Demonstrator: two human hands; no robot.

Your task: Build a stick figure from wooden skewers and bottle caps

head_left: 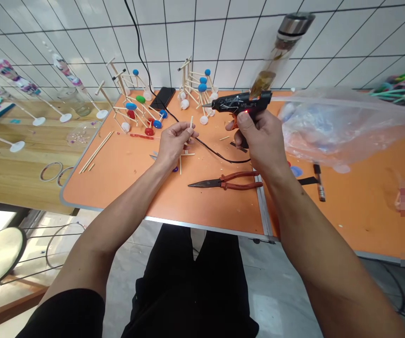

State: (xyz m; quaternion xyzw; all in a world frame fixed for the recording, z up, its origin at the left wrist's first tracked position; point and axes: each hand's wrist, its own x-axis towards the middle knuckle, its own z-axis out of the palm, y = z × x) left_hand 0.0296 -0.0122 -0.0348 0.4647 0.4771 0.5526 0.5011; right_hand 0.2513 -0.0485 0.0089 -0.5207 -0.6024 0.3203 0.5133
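Observation:
My left hand [174, 143] is closed in a pinch on a small frame of thin wooden sticks [187, 141], held just above the orange table [125, 178]. My right hand [259, 138] grips a black hot glue gun [239, 103] with a red light lit; its nozzle points left toward the upright stick, a short gap away. The gun's black cable [220, 157] runs across the table under my hands.
Red-handled pliers [229, 182] lie in front of my hands. Stick models with blue, red and green beads [137, 110] stand at the back, beside a black phone [162, 97]. A clear plastic bag [332, 126] and a glass bottle [276, 51] are at the right. Loose sticks [95, 152] lie left.

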